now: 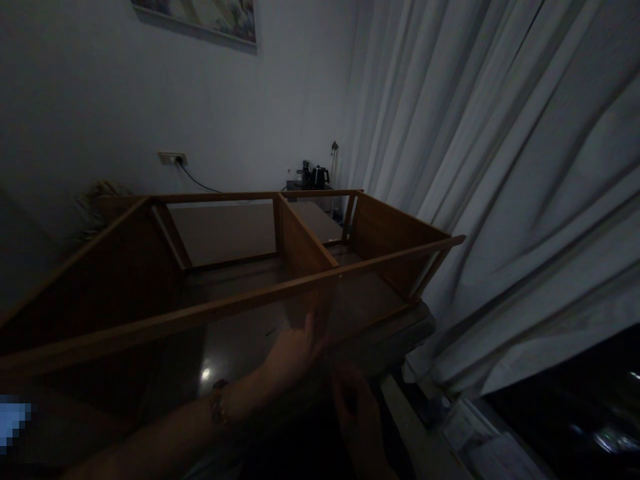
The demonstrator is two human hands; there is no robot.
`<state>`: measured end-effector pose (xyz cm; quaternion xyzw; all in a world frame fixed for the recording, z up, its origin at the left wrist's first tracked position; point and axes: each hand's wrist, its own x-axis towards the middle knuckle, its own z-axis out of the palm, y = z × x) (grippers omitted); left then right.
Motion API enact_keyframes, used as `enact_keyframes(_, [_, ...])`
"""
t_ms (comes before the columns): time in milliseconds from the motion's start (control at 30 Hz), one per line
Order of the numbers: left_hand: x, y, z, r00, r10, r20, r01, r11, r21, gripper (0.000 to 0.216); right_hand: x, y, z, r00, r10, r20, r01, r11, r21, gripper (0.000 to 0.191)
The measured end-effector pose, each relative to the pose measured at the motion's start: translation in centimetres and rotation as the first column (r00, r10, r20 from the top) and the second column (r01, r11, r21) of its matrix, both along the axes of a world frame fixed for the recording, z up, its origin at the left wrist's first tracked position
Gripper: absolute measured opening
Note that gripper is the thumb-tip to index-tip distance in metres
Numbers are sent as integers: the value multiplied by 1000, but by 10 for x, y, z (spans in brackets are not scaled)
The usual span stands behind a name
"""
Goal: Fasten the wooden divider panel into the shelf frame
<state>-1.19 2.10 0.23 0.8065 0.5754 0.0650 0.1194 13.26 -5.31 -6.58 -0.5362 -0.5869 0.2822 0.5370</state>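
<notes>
A wooden furniture frame (273,291) with open bays spans the view. Its upright divider panel (305,233) separates a wide left bay from a narrower right one. My left hand (293,350) reaches in under the front rail, one finger stretched up against the lower part of the divider. Its other fingers are partly lost in shadow; nothing shows in that hand. A bracelet (219,407) circles the left wrist. My right hand (354,407) is held low, just in front of the frame, fingers curled toward the thumb. Darkness hides whether anything small is between them.
Long pale curtains (480,167) hang along the right side. Behind the frame, a dark kettle (320,176) stands near the wall, and a cord runs from a wall socket (171,159). Papers (473,427) lie at lower right. The light is dim.
</notes>
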Motion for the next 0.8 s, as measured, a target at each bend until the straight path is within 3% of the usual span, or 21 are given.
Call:
enact_keyframes(133, [1, 0, 3, 1000, -2, -12, 1, 1000, -27, 54, 0, 3, 10, 955, 71, -288, -128, 975, -182, 22])
enact_keyframes(267, [2, -3, 9, 999, 33, -1, -33, 998, -46, 54, -4, 9, 5, 806, 23, -591, -257, 914, -315, 31])
enact_keyframes(400, [1, -3, 5, 1000, 27, 6, -26, 1000, -6, 54, -5, 8, 1, 634, -27, -773, -322, 899, -295, 34])
enact_keyframes(467, [1, -1, 1, 1000, 19, -9, -19, 1000, 16, 53, -3, 5, 2, 608, -37, -793, -335, 893, -299, 36])
enact_keyframes(533, [0, 0, -4, 999, 21, -30, -20, 999, 35, 53, -2, 3, 5, 659, -17, -752, -326, 894, -307, 36])
enact_keyframes(600, [0, 1, -6, 999, 21, -41, -20, 999, 39, 54, -2, 2, 9, 767, 41, -641, -292, 911, -292, 33])
enact_keyframes(700, [1, 2, -5, 999, 21, -46, -20, 999, 25, 54, -1, 1, 10, 939, 79, -335, -160, 962, -220, 26])
enact_keyframes(800, [1, 1, -2, 999, 28, -29, -27, 999, 18, 55, 0, 1, 2, 999, 35, -15, -36, 996, -77, 22])
